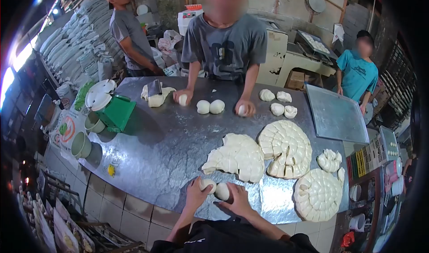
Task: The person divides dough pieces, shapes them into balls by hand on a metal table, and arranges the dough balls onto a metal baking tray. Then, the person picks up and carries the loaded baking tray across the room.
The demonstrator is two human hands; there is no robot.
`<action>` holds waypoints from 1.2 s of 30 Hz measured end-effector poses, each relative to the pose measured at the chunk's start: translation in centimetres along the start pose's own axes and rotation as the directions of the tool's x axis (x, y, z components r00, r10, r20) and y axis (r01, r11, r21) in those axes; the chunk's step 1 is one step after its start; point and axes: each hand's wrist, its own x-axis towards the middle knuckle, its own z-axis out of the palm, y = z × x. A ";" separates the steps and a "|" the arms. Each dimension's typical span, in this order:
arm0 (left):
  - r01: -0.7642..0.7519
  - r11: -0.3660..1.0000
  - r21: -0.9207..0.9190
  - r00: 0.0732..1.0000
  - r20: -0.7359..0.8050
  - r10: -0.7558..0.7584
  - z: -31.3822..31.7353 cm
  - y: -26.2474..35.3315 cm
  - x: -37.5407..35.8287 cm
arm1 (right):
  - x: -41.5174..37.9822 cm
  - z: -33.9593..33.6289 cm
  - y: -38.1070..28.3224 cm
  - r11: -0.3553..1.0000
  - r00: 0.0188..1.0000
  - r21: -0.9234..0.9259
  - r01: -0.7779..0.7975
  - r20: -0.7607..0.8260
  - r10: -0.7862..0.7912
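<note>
At the near edge of the metal table, my left hand (pixel 195 194) curls round a smooth white dough ball (pixel 208 185). My right hand (pixel 237 200) cups a second dough ball (pixel 222 191) just beside it, fingers bent over its right side. The two balls are close together, and my palms hide part of each. Just beyond my hands lies a flat, ragged slab of dough (pixel 237 157) scored into pieces. To its right sit a round scored dough (pixel 286 146) with a gap cut in it and another round scored dough (pixel 319 195).
Across the metal table (pixel 165 141), a co-worker presses a dough ball under each hand, with two joined balls (pixel 210 107) between. A green scale (pixel 117 112) stands at left. A metal tray (pixel 337 114) lies at right, where another person stands. Small dough lumps (pixel 277 109) lie nearby.
</note>
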 end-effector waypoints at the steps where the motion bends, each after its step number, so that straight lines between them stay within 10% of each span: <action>1: 0.000 1.000 0.005 1.000 -0.012 0.000 0.4 0.1 0.7 | 0.7 0.5 0.3 0.998 0.998 -0.014 0.054 -0.014 -0.054; 5: 0.076 0.996 -0.041 0.992 0.104 -0.072 1.1 -0.7 1.3 | 2.8 1.9 2.6 0.986 0.982 -0.031 0.163 0.100 -0.159; 9: 0.411 0.788 -0.459 0.907 0.296 -0.301 -1.4 -4.3 -0.9 | 3.1 -3.1 3.9 0.898 0.900 0.371 -0.236 0.431 0.058; 12: 0.183 0.933 -0.310 0.968 -0.107 -0.225 -7.3 -2.0 -3.9 | -0.6 -7.1 4.8 0.979 0.998 0.205 0.004 0.057 -0.016; 18: -0.184 0.972 -0.148 0.965 0.161 0.207 -3.6 -2.0 -5.2 | -4.4 -7.5 6.0 0.984 0.869 -0.170 0.047 0.493 0.044; 23: -0.138 0.928 -0.346 0.937 0.258 0.236 -3.7 2.6 -1.7 | -3.0 -8.3 7.3 0.998 0.989 -0.010 -0.067 -0.136 0.065; 28: 0.011 0.931 -0.366 0.927 0.353 0.128 2.5 1.3 -2.5 | -2.9 -19.3 11.5 0.835 0.736 0.456 -0.309 -0.441 0.513; 30: -0.225 0.972 -0.065 0.932 0.277 0.234 3.8 1.0 -3.1 | -2.5 -22.7 21.0 0.890 0.602 0.447 -0.087 -0.688 0.404; 32: -0.298 0.953 0.056 0.935 0.218 0.280 3.2 2.8 -4.3 | -1.7 -28.5 27.2 0.700 0.364 0.706 -0.113 -0.626 0.690; 36: -0.121 0.988 0.099 0.986 -0.104 0.131 4.7 2.7 -6.3 | 1.2 -35.1 45.8 0.677 0.116 0.462 -0.573 -0.772 0.625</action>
